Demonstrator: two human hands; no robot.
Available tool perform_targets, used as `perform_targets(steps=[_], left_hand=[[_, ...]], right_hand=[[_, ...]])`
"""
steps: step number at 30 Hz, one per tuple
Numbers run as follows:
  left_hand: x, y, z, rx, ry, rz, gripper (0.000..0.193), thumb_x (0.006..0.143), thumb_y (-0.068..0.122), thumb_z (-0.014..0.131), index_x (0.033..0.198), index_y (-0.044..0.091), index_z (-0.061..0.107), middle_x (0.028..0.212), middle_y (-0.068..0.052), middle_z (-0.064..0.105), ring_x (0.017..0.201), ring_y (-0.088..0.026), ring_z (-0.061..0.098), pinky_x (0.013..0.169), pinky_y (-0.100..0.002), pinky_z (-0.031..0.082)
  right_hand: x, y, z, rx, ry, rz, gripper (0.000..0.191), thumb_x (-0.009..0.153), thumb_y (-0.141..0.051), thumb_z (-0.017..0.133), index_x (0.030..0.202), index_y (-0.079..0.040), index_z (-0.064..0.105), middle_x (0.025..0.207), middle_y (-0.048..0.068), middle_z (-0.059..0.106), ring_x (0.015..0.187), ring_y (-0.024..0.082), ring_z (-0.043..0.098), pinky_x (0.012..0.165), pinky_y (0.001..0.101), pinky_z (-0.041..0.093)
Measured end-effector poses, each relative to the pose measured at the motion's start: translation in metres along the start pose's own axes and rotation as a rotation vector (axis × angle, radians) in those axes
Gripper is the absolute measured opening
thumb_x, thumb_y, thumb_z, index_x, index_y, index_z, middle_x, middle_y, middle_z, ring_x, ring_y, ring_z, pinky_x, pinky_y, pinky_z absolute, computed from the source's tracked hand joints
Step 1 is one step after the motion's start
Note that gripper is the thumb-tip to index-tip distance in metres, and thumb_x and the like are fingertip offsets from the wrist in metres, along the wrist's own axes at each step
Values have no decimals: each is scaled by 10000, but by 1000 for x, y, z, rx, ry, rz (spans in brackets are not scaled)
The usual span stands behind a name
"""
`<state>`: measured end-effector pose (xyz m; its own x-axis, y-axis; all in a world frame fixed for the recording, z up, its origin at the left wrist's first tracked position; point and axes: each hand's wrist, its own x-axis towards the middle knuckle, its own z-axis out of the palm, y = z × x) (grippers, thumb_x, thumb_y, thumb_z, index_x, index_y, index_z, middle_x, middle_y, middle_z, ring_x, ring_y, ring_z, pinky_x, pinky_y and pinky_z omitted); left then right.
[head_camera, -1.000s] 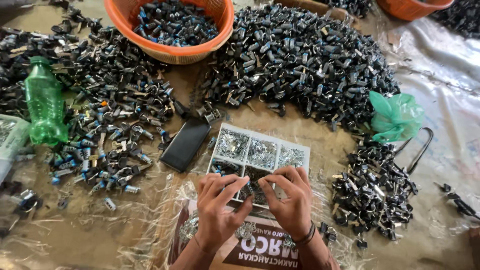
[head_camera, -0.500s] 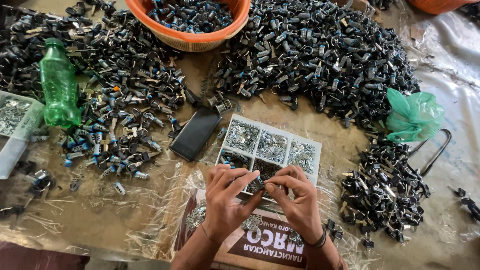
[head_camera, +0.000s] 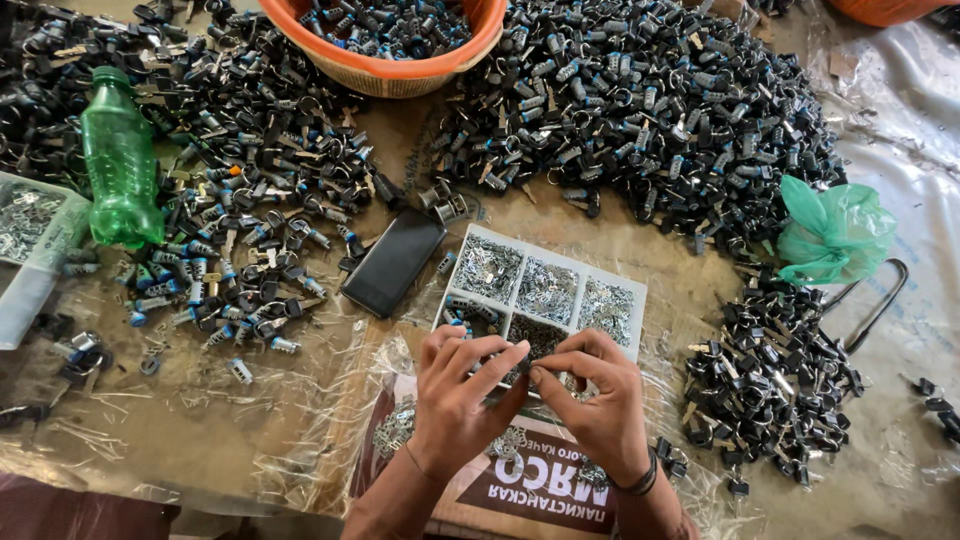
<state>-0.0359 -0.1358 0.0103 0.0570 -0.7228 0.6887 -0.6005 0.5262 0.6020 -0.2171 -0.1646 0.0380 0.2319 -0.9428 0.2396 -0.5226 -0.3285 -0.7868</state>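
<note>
Small lock part (head_camera: 527, 366), hardly visible between the fingertips, sat pinched where both hands met, just over the near edge of the white compartment tray (head_camera: 620, 290). The left hand (head_camera: 455, 395) was closed on it from one side, thumb and forefinger pressed together; the right hand (head_camera: 600, 400) pinched it from the other, a dark band at its wrist.

A slip seemed the likeliest trouble: the piece was tiny and probably smooth metal, so a loosened pinch could drop it among the look-alike bits in the tray. An elbow could also nudge the tray and mix its compartments.

At far left stood a green plastic bottle (head_camera: 118, 160), translucent and ribbed. Beside it lay scattered lock cylinders (head_camera: 240, 230), black and silver with blue ends. A woven orange basket (head_camera: 400, 70) held more. A glossy black phone (head_camera: 393, 262) lay flat just left of the tray. Crinkled clear sheeting (head_camera: 200, 440) covered the surface. Farther right sat a crumpled green plastic bag (head_camera: 835, 230) and a heap of black-headed keys (head_camera: 770, 380).
</note>
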Motion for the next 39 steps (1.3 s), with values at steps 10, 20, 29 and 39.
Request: perform_targets(steps=[10, 20, 29, 39], left_hand=[[2, 2, -3, -49, 33, -69, 389, 764, 162, 874, 1129, 106, 750, 1064, -26, 716, 945, -187, 661, 1008, -416, 442], [1, -2, -10, -335, -108, -89, 480, 661, 38, 866, 1121, 49, 727, 1078, -101, 718, 1007, -263, 690, 939, -406, 540], [-12, 29, -35, -360, -227, 0, 428, 712, 21, 882, 1106, 34, 717, 1061, -112, 705, 945, -284, 704, 845, -361, 581], [-70, 20, -86, -493, -35, -261, 449, 743, 86, 892, 1140, -3, 703, 1120, -149, 700, 1037, -227, 695, 782, -289, 612]], right_hand=[[10, 15, -7, 140, -7, 170, 117, 844, -130, 788, 883, -20, 786, 851, 32, 669, 707, 93, 609, 615, 249, 473], [-16, -24, 1, 532, -136, 280, 365, 900, -135, 768, 1226, -7, 663, 1013, 51, 760, 946, 89, 691, 855, 263, 576], [-66, -39, 1, 729, -104, 358, 339, 931, -100, 781, 1223, 18, 657, 1009, 58, 711, 896, 91, 667, 763, 279, 560], [-138, 6, -27, -608, 340, 109, 313, 925, -210, 790, 1195, -71, 715, 1224, 101, 684, 1137, 247, 612, 970, 382, 514]])
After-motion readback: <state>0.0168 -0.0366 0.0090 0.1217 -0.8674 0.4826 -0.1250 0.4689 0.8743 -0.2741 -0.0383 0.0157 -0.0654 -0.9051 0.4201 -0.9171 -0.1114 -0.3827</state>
